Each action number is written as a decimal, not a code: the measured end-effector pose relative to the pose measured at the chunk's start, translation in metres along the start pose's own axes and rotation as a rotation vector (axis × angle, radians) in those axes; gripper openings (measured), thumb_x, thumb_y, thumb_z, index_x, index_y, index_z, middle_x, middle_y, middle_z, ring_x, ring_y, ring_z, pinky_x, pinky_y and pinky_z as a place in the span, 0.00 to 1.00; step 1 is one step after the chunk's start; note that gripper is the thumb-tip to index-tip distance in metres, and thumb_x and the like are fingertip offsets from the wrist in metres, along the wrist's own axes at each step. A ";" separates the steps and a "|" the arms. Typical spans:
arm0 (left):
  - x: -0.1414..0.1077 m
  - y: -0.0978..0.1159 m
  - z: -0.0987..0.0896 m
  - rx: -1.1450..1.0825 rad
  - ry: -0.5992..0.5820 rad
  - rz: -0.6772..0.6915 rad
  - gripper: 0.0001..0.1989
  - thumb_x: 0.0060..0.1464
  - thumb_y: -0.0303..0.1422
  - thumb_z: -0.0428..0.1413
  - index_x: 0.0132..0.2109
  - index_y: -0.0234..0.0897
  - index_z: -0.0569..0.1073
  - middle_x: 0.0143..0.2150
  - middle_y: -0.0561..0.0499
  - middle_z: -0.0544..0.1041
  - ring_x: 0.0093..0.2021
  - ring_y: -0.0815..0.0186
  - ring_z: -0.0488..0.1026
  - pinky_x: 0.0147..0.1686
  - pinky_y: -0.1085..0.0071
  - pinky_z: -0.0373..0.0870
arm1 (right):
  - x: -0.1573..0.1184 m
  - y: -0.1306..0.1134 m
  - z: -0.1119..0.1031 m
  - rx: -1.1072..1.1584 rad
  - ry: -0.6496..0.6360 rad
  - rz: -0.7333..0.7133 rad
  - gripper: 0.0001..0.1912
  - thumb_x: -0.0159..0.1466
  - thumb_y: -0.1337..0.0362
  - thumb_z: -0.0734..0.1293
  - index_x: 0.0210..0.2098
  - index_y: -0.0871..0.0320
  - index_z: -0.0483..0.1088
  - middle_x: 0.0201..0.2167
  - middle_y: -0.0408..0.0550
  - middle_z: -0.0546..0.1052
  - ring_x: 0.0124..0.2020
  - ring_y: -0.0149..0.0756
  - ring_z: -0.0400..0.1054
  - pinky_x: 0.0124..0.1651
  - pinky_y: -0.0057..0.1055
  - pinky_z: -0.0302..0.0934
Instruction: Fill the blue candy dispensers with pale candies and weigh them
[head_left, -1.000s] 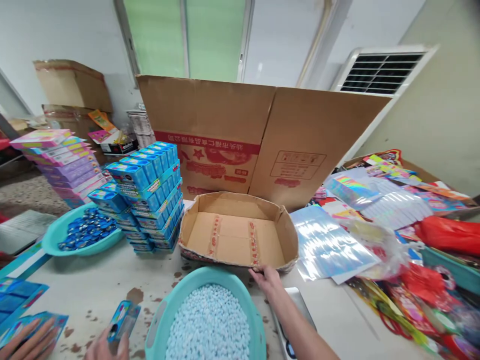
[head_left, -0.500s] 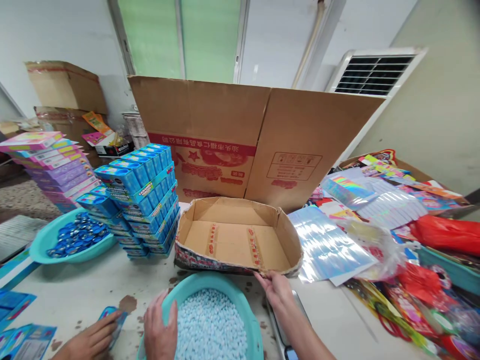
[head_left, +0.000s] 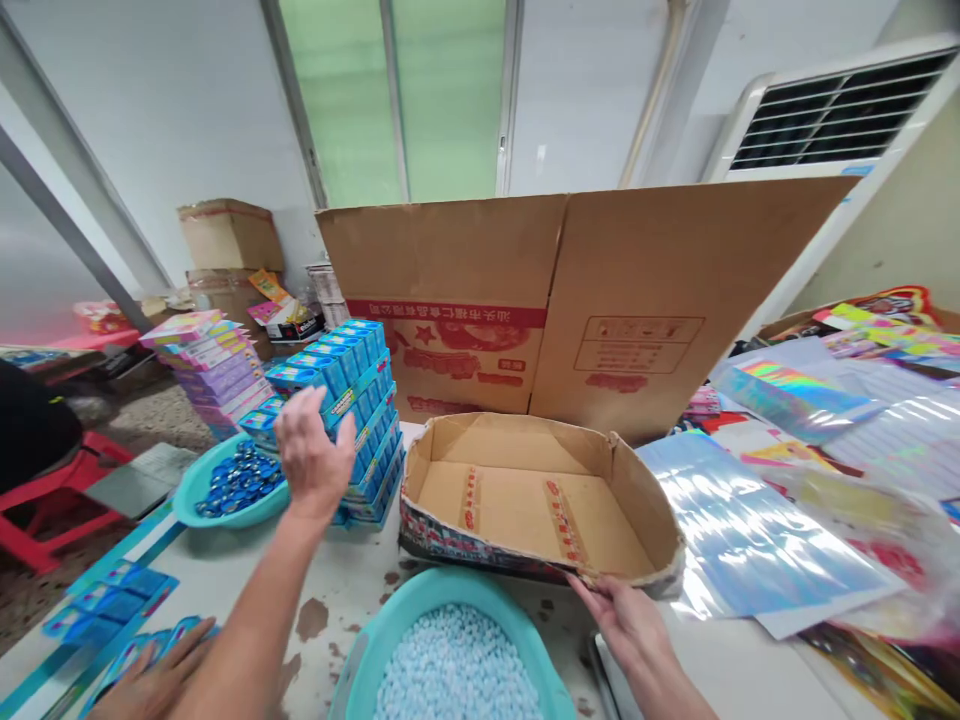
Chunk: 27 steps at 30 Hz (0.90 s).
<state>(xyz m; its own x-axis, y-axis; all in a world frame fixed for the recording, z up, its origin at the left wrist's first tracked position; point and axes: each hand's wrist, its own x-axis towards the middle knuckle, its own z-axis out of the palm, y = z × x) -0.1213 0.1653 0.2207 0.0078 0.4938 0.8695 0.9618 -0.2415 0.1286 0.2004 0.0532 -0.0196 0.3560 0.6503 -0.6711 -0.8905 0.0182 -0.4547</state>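
Note:
My left hand (head_left: pixel 309 450) is raised at the left with thumb and fingers apart, in front of a tall stack of small blue boxes (head_left: pixel 367 420). Whether its fingertips touch the boxes I cannot tell. My right hand (head_left: pixel 626 625) grips the near rim of a shallow cardboard tray (head_left: pixel 517 490), thumb and fingers at the edge. Nothing lies in the tray. Just in front of it stands a turquoise basin (head_left: pixel 360 665) holding small pale-blue candies (head_left: pixel 457 665). Another turquoise basin (head_left: pixel 184 490), with shiny blue round pieces (head_left: pixel 240 478), is left of the stack.
A co-worker's hand (head_left: pixel 154 675) rests on blue packs at the lower left. Behind the tray rises a large cardboard panel (head_left: pixel 630 290). Shiny sheets (head_left: pixel 757 530) and colourful packaging lie to the right. Pink and purple boxes (head_left: pixel 217 370) are stacked at the far left.
My left hand has left the candy basin's rim and moved up and left to the blue boxes. My right hand stays on the tray's rim. The view has turned left.

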 end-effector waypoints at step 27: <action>0.114 0.001 0.006 0.480 -0.442 -0.137 0.36 0.47 0.57 0.52 0.50 0.28 0.70 0.51 0.30 0.70 0.56 0.36 0.58 0.51 0.40 0.54 | 0.003 -0.057 -0.049 -0.075 -0.015 -0.115 0.23 0.43 0.81 0.64 0.39 0.61 0.64 0.37 0.50 0.75 0.32 0.38 0.75 0.39 0.39 0.76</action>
<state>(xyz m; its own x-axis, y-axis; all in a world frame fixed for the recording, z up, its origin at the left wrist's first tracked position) -0.1175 0.2262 0.3168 -0.1104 0.8144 0.5696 0.9762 0.1965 -0.0917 0.2664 0.0167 -0.0243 0.4495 0.6586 -0.6035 -0.8203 0.0370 -0.5707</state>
